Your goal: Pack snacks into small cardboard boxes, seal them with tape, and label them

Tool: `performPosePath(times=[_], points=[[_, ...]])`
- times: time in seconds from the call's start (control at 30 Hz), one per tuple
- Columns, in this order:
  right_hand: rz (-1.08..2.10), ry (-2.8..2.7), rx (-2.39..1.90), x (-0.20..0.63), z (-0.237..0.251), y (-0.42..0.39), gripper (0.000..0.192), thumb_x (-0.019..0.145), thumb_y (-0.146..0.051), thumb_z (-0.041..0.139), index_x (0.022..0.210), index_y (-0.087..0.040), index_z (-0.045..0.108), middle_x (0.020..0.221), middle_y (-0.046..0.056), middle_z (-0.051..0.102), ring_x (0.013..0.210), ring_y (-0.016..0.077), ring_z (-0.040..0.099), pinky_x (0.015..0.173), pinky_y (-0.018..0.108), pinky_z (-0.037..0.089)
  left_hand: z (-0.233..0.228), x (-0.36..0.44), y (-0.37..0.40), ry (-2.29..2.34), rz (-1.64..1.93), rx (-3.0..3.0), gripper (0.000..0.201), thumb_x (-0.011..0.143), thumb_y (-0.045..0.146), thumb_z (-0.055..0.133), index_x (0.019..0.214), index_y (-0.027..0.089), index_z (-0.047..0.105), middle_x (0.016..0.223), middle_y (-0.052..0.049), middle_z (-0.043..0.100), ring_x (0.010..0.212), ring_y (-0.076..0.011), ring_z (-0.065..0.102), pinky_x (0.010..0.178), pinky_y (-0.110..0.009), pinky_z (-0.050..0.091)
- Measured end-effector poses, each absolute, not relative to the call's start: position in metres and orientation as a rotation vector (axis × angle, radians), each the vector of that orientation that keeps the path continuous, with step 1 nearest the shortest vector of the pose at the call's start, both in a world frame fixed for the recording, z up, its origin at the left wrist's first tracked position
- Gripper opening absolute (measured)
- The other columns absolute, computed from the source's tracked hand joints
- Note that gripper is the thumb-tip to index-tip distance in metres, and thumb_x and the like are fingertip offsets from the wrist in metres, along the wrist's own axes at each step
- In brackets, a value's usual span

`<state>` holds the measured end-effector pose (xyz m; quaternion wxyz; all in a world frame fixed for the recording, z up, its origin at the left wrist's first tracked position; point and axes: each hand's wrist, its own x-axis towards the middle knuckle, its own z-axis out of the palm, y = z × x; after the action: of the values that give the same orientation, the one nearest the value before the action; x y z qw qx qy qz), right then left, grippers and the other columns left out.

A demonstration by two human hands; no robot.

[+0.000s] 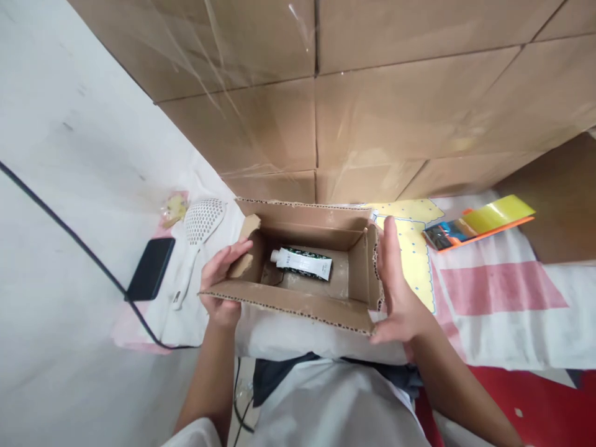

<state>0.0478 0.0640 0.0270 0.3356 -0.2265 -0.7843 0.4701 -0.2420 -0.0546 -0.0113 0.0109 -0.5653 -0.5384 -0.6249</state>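
An open cardboard box point(298, 300) is held between my two hands, its top facing me. My left hand point(218, 270) grips the left end, with fingers over the torn edge of a flap and part of the hand hidden behind the box. Against the right end lies my right hand point(399, 298); its fingers stretch up along the outside and the thumb touches the near corner. Inside the box, a white and dark patterned squeeze tube point(305, 263) with a white cap lies on the bottom, cap to the left.
Left of the box lie a white slotted skimmer point(201, 226), a black phone point(151, 269) and a small yellow packet point(175, 208). A black cable point(69, 233) crosses there. Stacked cartons point(410, 105) stand behind. To the right is an orange and yellow package point(479, 223) on the cloth point(503, 288).
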Motion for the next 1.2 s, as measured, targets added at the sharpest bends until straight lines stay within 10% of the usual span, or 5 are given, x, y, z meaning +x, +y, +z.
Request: performPosePath(times=[0.23,0.47,0.57,0.7,1.2], points=[[1.438,-1.834,-0.784,0.033,0.027,0.067,0.082,0.103,-0.053,0.052,0.166,-0.043,0.001,0.172,-0.001,0.023,0.158,0.0263,0.029,0.124,0.052,0.041,0.0,-0.249,-0.059,-1.702,-1.957,-1.859,0.056,0.1,0.061,0.045,0.146,0.03,0.051,0.107,-0.01,0.078,0.109,-0.0291,0.073,0.108,-0.054,0.051],[1.308,-1.742,-0.734,0.019,0.028,0.074,0.047,0.099,-0.044,0.062,0.144,-0.036,0.049,0.154,0.006,0.05,0.145,0.0272,0.047,0.121,0.049,0.042,0.018,-0.242,-0.055,-1.999,-1.614,-1.728,0.07,0.095,0.026,0.062,0.158,0.04,0.035,0.17,-0.01,0.029,0.147,-0.0329,0.047,0.11,-0.054,0.052],[1.278,-1.791,-0.661,0.023,0.025,0.079,0.024,0.101,-0.045,0.056,0.119,-0.033,0.066,0.147,0.004,0.055,0.144,0.0296,0.047,0.121,0.054,0.038,0.038,-0.233,-0.056,-1.941,-1.293,-1.825,0.07,0.093,0.016,0.06,0.156,0.039,0.041,0.166,-0.007,0.039,0.152,-0.0334,0.04,0.118,-0.059,0.043],[1.244,-1.859,-0.615,0.03,0.024,0.083,0.04,0.102,-0.058,0.046,0.113,-0.029,0.072,0.149,0.006,0.053,0.142,0.0332,0.049,0.118,0.058,0.039,0.058,-0.218,-0.054,-1.775,-0.837,-2.121,0.057,0.094,0.013,0.057,0.147,0.033,0.054,0.142,-0.003,0.067,0.133,-0.0286,0.062,0.117,-0.052,0.041],[1.09,-2.041,-0.762,0.073,0.001,0.055,0.076,0.099,-0.068,0.048,0.164,-0.037,0.026,0.169,0.007,0.032,0.154,0.0344,0.034,0.127,0.058,0.031,0.059,-0.207,-0.052,-1.772,-0.678,-2.194,0.058,0.091,0.054,0.067,0.141,0.025,0.058,0.137,-0.01,0.069,0.128,-0.035,0.063,0.107,-0.055,0.05]])
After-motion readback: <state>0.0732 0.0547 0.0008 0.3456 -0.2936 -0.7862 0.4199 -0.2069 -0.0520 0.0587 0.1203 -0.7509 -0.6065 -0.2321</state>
